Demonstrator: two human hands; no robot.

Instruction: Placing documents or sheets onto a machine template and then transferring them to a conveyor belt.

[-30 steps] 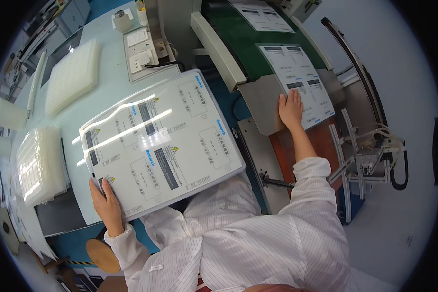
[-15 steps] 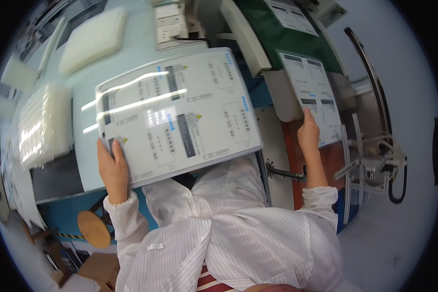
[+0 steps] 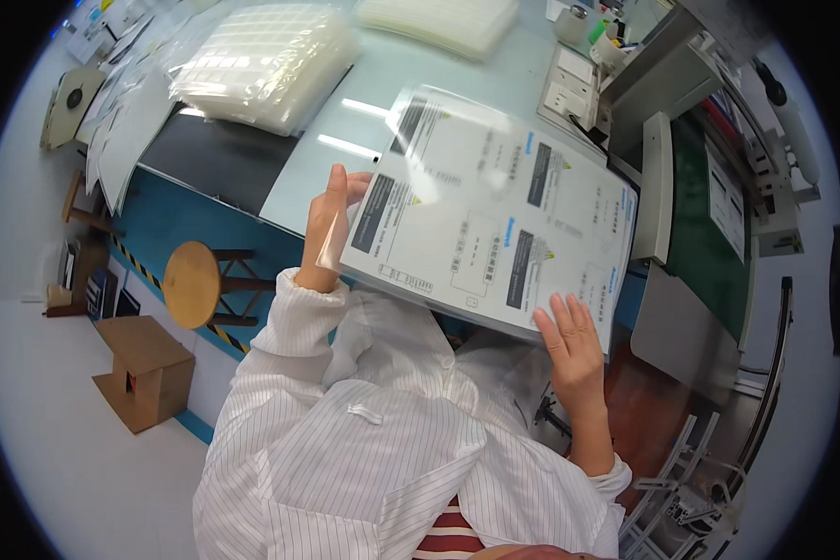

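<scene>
The stack of clear printed sheets (image 3: 485, 210) lies over the near edge of the table (image 3: 294, 191), its lower side reaching out above the person's lap. The left hand (image 3: 327, 233) is at its left edge, partly opened, with the bent-up edge of a clear sheet across the palm (whether the fingers close on it, I cannot tell). The right hand (image 3: 574, 355) is spread fairly wide, fingers laid on the lower right corner of the printed face and gripping nothing.

Half a second ago the right hand was at a sheet on the machine's front plate; now it is on the stack, and that metal plate (image 3: 686, 322) carries no sheet. The left hand has shifted from a thumb-over hold on the edge to a more raised, opened pose. The view has swung too, so the stack sits farther right in it.

Right of the stack, a printed sheet (image 3: 726, 205) lies on the green conveyor belt (image 3: 686, 177). Beyond the stack are a socket panel (image 3: 569, 89) and a pale translucent pile (image 3: 439, 23); to the left, a plastic-wrapped pile (image 3: 261, 70) stands beside a black mat (image 3: 219, 159). A round wooden stool (image 3: 191, 285) is below.
</scene>
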